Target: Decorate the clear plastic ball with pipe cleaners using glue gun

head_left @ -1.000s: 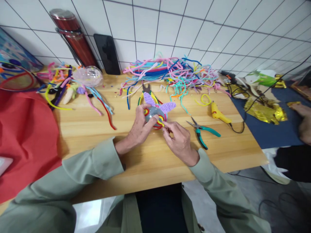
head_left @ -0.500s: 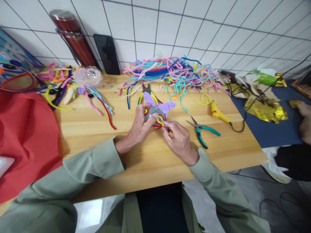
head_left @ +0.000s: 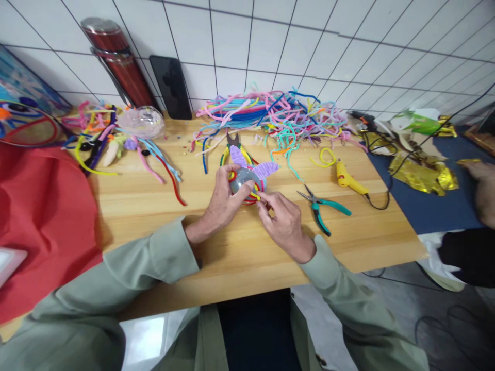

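A clear plastic ball (head_left: 242,178), trimmed with red and yellow rings and two purple pipe-cleaner ears (head_left: 266,169), is held above the table. My left hand (head_left: 228,196) is closed around its left side, the thumb pressing on the front. Between the thumb and forefinger of my right hand (head_left: 284,219) is pinched the end of a yellow pipe cleaner (head_left: 254,196), which lies against the ball's lower right. Behind the ball, partly hidden, lie cutters with yellow-green handles (head_left: 233,140). Teal-handled pliers (head_left: 323,206) rest just right of my right hand.
A heap of coloured pipe cleaners (head_left: 270,113) lies along the wall. To the right are a yellow glue gun (head_left: 348,180) and its cord. A red thermos (head_left: 119,62), a phone (head_left: 171,87) and red cloth (head_left: 42,221) are on the left. Another person's hand (head_left: 485,185) shows at far right.
My left thumb has shifted slightly to the right over the ball's front, covering more of the right ring. Both hands keep their hold.
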